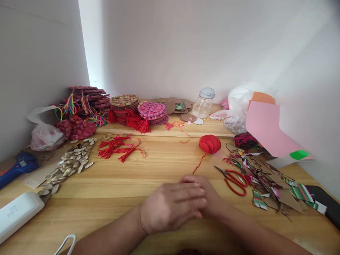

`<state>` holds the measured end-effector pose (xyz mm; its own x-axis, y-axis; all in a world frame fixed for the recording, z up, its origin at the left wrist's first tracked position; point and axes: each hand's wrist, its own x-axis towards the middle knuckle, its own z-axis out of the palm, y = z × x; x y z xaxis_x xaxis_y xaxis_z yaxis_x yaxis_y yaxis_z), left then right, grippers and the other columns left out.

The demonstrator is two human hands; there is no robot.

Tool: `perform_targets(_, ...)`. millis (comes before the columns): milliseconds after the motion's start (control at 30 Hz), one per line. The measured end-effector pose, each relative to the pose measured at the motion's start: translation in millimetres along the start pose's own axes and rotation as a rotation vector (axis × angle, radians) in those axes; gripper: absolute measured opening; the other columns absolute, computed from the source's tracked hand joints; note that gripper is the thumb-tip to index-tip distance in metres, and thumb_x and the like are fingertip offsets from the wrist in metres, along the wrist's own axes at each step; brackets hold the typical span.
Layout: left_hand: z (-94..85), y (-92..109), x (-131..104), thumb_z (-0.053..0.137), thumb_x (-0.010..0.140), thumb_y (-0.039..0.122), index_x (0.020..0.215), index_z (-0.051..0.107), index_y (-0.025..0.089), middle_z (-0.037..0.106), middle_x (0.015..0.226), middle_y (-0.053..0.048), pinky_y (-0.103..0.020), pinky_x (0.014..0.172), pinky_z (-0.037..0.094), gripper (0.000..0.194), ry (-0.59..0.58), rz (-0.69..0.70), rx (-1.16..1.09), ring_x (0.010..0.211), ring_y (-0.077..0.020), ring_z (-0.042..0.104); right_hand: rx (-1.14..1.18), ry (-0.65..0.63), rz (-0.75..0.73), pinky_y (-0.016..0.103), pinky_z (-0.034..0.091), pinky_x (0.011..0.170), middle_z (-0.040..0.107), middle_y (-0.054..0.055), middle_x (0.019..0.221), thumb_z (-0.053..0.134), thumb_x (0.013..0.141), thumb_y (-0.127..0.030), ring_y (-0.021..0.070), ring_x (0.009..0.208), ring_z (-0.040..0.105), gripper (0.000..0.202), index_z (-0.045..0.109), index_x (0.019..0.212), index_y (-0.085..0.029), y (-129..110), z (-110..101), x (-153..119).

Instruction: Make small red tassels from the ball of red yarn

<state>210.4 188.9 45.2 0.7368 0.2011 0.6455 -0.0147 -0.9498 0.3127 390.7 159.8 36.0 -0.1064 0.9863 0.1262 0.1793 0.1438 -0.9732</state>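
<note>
My left hand (170,207) is stretched across in front of my right hand (205,193), its fingers long and close together. A thin line, apparently yarn, crosses the left fingers. From a red yarn ball (209,144), a red yarn strand (198,164) runs down to the top of my right hand, whose fingers curl behind the left ones. The overlap hides most of the right fingers and the yarn there. Orange-handled scissors (235,181) lie to the right of the hands, blades pointing up-left. Red tassels (117,147) lie farther back on the left.
Cardboard scraps (276,180) spread at right below a pink sheet (265,124). At left are seeds (73,161), a blue glue gun (21,165) and a white case (20,214). Stacked round coasters (152,111) and a lidded jar (204,102) stand on the back ledge.
</note>
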Motion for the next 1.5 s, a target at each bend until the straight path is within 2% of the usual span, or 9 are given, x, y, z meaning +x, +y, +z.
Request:
perform_targets(100,-10.0,-23.9,-4.5,0.061,0.088,0.026,0.093,0.073,0.021,0.075,0.082,-0.005,-0.029,0.077,0.055,0.013,0.248,-0.421,0.012,0.075,-0.0163,0.068,-0.233,-0.058,0.108,0.023,0.039,0.052,0.061,-0.001,0.065,0.06,0.084,-0.037,0.0119,0.058,0.051,0.022,0.069,0.079,-0.017,-16.3,-17.8,17.7)
perform_targets(200,-16.6,-48.2,-6.3,0.06,0.088,0.031,0.098,0.073,0.018,0.075,0.092,-0.008,-0.025,0.069,0.053,0.021,0.423,-0.868,-0.294,0.08,-0.016,0.068,-0.376,-0.17,0.135,0.022,0.033,0.051,0.059,-0.002,0.064,0.059,0.086,-0.035,0.0097,0.055,0.046,0.02,0.069,0.082,-0.018,-30.3,-31.1,32.5)
perform_targets(367,-12.7,-56.4,-5.6,0.054,0.087,0.052,0.1,0.071,0.012,0.075,0.094,-0.012,-0.018,0.035,0.034,0.045,0.247,-1.222,-0.941,0.036,-0.0035,0.049,-0.34,-0.202,0.076,0.022,0.032,0.051,0.057,-0.001,0.065,0.057,0.088,-0.034,0.0092,0.056,0.044,0.021,0.069,0.084,-0.018,-28.2,-25.1,34.9)
perform_targets(533,-8.7,-47.8,-5.6,0.069,0.079,0.036,0.106,0.071,0.014,0.075,0.095,-0.009,-0.015,0.034,0.036,0.034,0.178,-1.305,-1.12,0.038,-0.0033,0.053,-0.392,-0.169,-0.001,0.023,0.032,0.05,0.06,0.0,0.066,0.058,0.087,-0.032,0.0093,0.054,0.044,0.019,0.07,0.086,-0.018,-12.7,-15.9,28.2)
perform_targets(733,-5.0,-48.1,-5.9,0.059,0.087,0.043,0.093,0.073,0.01,0.075,0.083,-0.01,-0.015,0.031,0.039,0.036,0.166,-1.327,-1.136,0.036,-0.0064,0.055,-0.379,-0.166,-0.017,0.024,0.037,0.053,0.068,0.003,0.075,0.056,0.088,-0.029,0.0106,0.058,0.05,0.018,0.07,0.087,-0.017,-6.1,-16.8,31.1)
perform_targets(900,-9.0,-46.1,-5.8,0.066,0.084,0.028,0.103,0.071,0.012,0.075,0.089,-0.009,-0.013,0.037,0.045,0.025,0.129,-1.333,-1.176,0.043,-0.0066,0.06,-0.387,-0.147,-0.057,0.024,0.036,0.051,0.066,0.002,0.07,0.058,0.087,-0.027,0.0105,0.056,0.048,0.016,0.069,0.084,-0.017,-6.0,-20.1,31.3)
perform_targets(1100,-14.8,-44.4,-3.5,0.059,0.089,0.041,0.097,0.07,0.008,0.074,0.091,-0.016,-0.018,0.042,0.051,0.036,0.012,-1.414,-1.273,0.051,-0.0131,0.067,-0.449,-0.109,-0.099,0.024,0.035,0.05,0.06,-0.001,0.065,0.061,0.084,-0.023,0.0096,0.054,0.046,0.01,0.068,0.082,-0.017,-8.6,-26.8,31.3)
perform_targets(1267,-14.7,-42.5,-3.0,0.067,0.082,0.045,0.091,0.071,0.009,0.074,0.087,-0.014,-0.019,0.047,0.053,0.038,-0.016,-1.438,-1.262,0.058,-0.0147,0.069,-0.491,-0.114,-0.149,0.023,0.035,0.049,0.06,-0.002,0.064,0.061,0.082,-0.019,0.0088,0.053,0.046,0.007,0.067,0.078,-0.018,-10.8,-28.3,32.2)
perform_targets(1500,-14.6,-39.4,-1.5,0.077,0.073,0.029,0.078,0.071,0.01,0.072,0.073,-0.007,-0.016,0.047,0.049,0.021,-0.113,-1.441,-1.161,0.055,-0.0098,0.065,-0.549,-0.114,-0.207,0.025,0.044,0.055,0.067,0.004,0.08,0.061,0.082,-0.018,0.0132,0.066,0.058,0.01,0.068,0.089,-0.018,-8.2,-28.5,33.3)
